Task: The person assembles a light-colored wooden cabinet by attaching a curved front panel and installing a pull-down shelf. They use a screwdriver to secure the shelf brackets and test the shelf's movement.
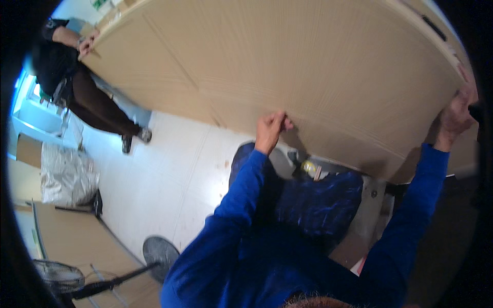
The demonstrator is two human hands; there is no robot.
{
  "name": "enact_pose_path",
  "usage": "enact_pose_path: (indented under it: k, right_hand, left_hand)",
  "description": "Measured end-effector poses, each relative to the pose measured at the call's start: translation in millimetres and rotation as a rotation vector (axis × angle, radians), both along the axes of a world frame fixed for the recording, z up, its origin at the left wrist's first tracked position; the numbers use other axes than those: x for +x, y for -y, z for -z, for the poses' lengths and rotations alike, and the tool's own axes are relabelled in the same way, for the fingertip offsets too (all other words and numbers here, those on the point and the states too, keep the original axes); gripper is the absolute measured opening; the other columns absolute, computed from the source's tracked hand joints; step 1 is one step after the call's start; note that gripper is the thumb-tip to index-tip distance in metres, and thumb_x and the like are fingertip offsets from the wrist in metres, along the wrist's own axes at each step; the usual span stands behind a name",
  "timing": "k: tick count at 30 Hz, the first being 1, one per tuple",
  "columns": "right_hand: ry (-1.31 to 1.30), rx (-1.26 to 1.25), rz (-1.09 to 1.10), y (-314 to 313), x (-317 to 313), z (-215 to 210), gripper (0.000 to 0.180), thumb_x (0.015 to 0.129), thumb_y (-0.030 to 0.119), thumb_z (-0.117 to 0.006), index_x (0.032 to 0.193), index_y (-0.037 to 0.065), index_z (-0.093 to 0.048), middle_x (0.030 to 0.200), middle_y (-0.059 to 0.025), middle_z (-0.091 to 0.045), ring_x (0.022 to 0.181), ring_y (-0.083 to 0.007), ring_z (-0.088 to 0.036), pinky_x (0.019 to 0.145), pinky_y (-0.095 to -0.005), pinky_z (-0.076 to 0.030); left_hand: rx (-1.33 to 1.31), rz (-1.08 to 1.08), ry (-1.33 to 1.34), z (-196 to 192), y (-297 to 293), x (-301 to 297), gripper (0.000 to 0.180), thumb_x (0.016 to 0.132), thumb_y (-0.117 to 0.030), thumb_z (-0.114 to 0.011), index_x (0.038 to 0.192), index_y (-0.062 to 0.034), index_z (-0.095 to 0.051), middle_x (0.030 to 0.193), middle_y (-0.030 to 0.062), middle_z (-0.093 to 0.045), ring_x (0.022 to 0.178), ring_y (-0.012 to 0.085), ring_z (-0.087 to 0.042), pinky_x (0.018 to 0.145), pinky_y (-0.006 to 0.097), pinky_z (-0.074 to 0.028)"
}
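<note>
A large tan panel (318,61) with a smooth, wood-like face stands tilted before me and fills the upper part of the view. My right hand (456,117) is closed around its right edge; some of the fingers are hidden behind it. In front of the panel's lower part is my left hand (272,131), fingers curled in. What those fingers hold, if anything, is too small to make out, and I cannot tell whether they touch the panel. At the far left, another person's hand (87,45) is on the panel's corner.
That person (95,100) stands on the pale floor (174,154) at the left. A stuffed whitish sack (67,172) lies behind, with a fan (59,274) and its round base (160,255) at lower left. A small yellow round object (308,167) is below the panel, near my legs.
</note>
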State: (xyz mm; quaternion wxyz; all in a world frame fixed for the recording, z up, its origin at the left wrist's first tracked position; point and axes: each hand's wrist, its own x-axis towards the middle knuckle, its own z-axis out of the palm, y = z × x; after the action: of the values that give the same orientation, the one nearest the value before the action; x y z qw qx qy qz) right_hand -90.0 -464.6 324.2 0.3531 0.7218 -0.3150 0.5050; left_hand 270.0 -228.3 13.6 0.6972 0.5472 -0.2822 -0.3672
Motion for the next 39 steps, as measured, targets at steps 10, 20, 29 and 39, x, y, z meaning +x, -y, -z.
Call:
enact_pose_path:
  k: [10, 20, 29, 39]
  right_hand:
    - [0.269, -0.120, -0.228, -32, 24, 9, 0.027, 0.106, 0.029, -0.059, 0.124, 0.011, -0.068, 0.129, -0.0099, -0.065, 0.120, -0.0305, -0.059, 0.106, -0.0420, -0.044]
    - [0.320, 0.097, -0.041, -47, 1, 66, 0.057, 0.104, 0.030, -0.060, 0.149, 0.000, -0.042, 0.152, -0.0210, -0.046, 0.143, -0.0366, -0.044, 0.119, -0.0448, -0.035]
    - [1.254, 0.304, -0.016, -112, -70, 278, 0.070, 0.111, 0.050, -0.035, 0.157, -0.003, -0.029, 0.163, -0.0202, -0.030, 0.153, -0.0325, -0.025, 0.125, -0.0448, -0.018]
    - [1.258, 0.201, 0.074, -11, 32, 227, 0.073, 0.110, 0.050, -0.029, 0.156, -0.007, -0.024, 0.163, -0.0300, -0.020, 0.152, -0.0446, -0.021, 0.126, -0.0536, -0.018]
  left_hand:
    - [-0.374, -0.575, 1.164, -226, -26, 11, 0.037, 0.092, -0.021, -0.077, 0.123, -0.0034, -0.065, 0.120, 0.0183, -0.068, 0.108, 0.0333, -0.065, 0.092, 0.041, -0.051]
    - [-0.364, -0.393, 1.651, -302, 28, 6, 0.106, 0.068, -0.017, -0.091, 0.159, -0.0147, -0.037, 0.160, 0.0155, -0.040, 0.151, 0.0373, -0.033, 0.125, 0.056, -0.023]
    - [-0.232, -0.535, 1.794, -302, 23, -2, 0.096, 0.070, -0.017, -0.089, 0.155, -0.0229, -0.045, 0.153, 0.0040, -0.051, 0.143, 0.0297, -0.043, 0.121, 0.047, -0.031]
    - [-0.135, -0.279, 1.728, -349, 5, 2, 0.079, 0.066, -0.007, -0.088, 0.139, -0.0131, -0.057, 0.134, 0.0081, -0.059, 0.130, 0.0320, -0.053, 0.113, 0.046, -0.043]
